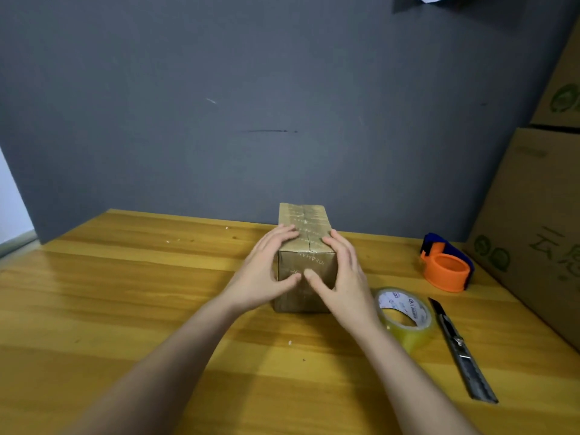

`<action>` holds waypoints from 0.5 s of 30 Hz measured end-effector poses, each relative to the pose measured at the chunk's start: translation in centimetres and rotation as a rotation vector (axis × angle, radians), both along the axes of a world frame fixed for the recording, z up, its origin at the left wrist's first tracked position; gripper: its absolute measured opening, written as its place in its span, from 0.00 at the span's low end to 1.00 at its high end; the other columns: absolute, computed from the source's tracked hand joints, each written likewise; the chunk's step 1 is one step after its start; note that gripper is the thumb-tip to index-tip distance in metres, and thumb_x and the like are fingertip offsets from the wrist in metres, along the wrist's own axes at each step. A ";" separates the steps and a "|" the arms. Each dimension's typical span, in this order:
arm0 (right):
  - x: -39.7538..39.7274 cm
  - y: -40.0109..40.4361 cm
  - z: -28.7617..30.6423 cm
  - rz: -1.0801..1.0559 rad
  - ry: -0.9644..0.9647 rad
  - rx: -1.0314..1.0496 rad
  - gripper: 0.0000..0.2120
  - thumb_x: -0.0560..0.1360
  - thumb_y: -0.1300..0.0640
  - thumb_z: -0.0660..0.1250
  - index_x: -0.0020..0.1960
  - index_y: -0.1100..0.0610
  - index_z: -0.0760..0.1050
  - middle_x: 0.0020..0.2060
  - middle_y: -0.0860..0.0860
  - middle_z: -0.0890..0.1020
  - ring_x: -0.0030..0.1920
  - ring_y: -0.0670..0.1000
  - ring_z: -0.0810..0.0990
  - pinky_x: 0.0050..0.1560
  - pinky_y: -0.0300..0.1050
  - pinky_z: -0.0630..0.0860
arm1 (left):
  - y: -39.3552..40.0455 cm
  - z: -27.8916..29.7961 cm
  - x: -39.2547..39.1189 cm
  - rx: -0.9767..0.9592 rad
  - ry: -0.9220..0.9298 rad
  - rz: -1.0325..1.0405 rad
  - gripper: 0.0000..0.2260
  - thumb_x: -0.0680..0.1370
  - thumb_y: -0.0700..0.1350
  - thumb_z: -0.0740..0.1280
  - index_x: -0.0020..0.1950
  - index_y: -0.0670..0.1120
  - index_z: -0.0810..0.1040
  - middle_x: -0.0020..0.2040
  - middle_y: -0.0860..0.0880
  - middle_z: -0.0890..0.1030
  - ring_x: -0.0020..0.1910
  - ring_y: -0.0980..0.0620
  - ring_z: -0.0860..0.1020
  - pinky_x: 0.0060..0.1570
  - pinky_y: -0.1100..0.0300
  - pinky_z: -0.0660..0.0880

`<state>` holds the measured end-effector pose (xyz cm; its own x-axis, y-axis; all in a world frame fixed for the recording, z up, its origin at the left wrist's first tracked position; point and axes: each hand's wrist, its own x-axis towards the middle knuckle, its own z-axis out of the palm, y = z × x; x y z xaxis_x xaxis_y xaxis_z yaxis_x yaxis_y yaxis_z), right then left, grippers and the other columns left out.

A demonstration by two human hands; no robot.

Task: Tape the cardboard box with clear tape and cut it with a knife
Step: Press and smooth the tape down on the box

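A small brown cardboard box point(303, 221) stands lengthwise on the wooden table point(125, 293), its top glossy with tape. My left hand point(263, 271) clasps the box's near left corner, fingers on top and thumb pressed on the near face. My right hand point(342, 274) mirrors it on the near right corner, thumb on the near face. A roll of clear tape point(405, 315) lies flat just right of my right wrist. A long utility knife point(458, 343) lies on the table to the right of the roll, blade end pointing away.
An orange and blue tape dispenser point(445, 265) sits at the back right of the table. Large cardboard cartons point(533, 233) are stacked along the right edge. A grey partition point(251, 105) rises right behind the box and table.
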<state>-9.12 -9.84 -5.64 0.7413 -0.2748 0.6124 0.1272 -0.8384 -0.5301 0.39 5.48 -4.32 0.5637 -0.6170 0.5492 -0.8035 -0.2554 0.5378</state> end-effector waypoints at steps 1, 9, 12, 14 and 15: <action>0.3 0.7 0.1 -0.028 -0.037 0.060 0.30 0.70 0.37 0.60 0.68 0.47 0.63 0.72 0.44 0.62 0.71 0.45 0.64 0.68 0.48 0.66 | -0.1 0.0 0.0 -0.068 0.061 -0.015 0.26 0.73 0.51 0.68 0.70 0.52 0.67 0.71 0.59 0.65 0.73 0.63 0.56 0.71 0.64 0.53; 2.1 2.9 -0.8 -0.281 -0.185 0.076 0.26 0.73 0.36 0.55 0.64 0.51 0.67 0.68 0.47 0.70 0.66 0.49 0.70 0.59 0.48 0.69 | -1.4 -1.2 -0.2 -0.204 0.012 0.078 0.21 0.76 0.58 0.56 0.66 0.52 0.70 0.66 0.62 0.68 0.72 0.62 0.61 0.72 0.63 0.58; 2.1 2.9 -1.1 -0.286 -0.184 0.046 0.26 0.73 0.37 0.56 0.65 0.51 0.67 0.69 0.48 0.69 0.65 0.50 0.71 0.59 0.48 0.70 | -1.4 -1.7 0.3 -0.203 -0.039 0.064 0.21 0.77 0.56 0.57 0.67 0.50 0.69 0.67 0.60 0.68 0.73 0.60 0.60 0.72 0.64 0.56; 1.8 2.5 -1.2 -0.264 -0.166 0.006 0.27 0.73 0.37 0.56 0.66 0.50 0.65 0.70 0.48 0.68 0.66 0.51 0.71 0.59 0.48 0.71 | -1.2 -1.7 0.5 -0.171 -0.053 0.041 0.21 0.77 0.56 0.57 0.69 0.50 0.67 0.69 0.60 0.66 0.74 0.61 0.58 0.72 0.67 0.54; 1.6 2.3 -1.2 -0.244 -0.150 -0.016 0.28 0.73 0.36 0.57 0.67 0.50 0.64 0.71 0.47 0.67 0.66 0.51 0.71 0.60 0.48 0.71 | -1.0 -1.8 0.6 -0.145 -0.059 0.031 0.22 0.77 0.57 0.57 0.69 0.51 0.66 0.69 0.60 0.65 0.74 0.61 0.57 0.72 0.69 0.53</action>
<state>-7.50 -7.58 -6.86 0.5552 -0.4230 0.7161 -0.0029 -0.8620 -0.5069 0.97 4.45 -6.08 0.5450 -0.5120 0.6639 -0.8279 -0.2037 0.5226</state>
